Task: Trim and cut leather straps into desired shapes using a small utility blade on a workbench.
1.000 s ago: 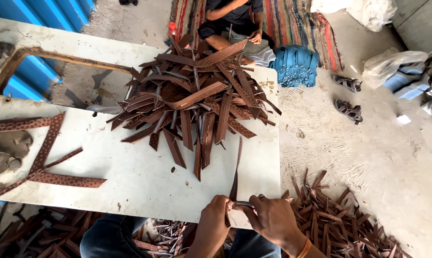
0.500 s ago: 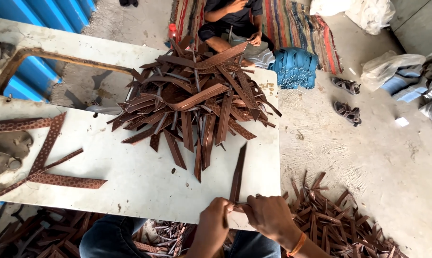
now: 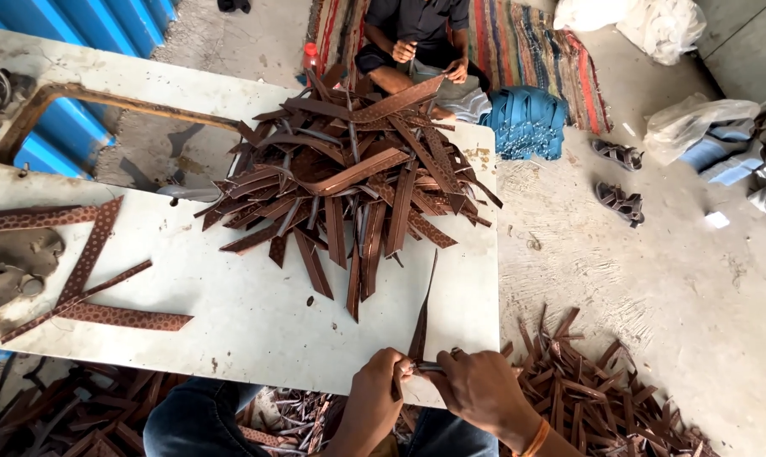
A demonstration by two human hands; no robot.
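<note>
Low in the frame's centre, left hand (image 3: 374,391) and right hand (image 3: 478,389) pinching one brown strip (image 3: 420,326) between them, strip rising toward the pile (image 3: 358,178), white worktop (image 3: 256,322) beneath.

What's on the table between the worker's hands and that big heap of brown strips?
Mostly bare white table. Only the thin brown strip pinched in both hands crosses it, its tip pointing toward the heap. The head view shows this.
</note>
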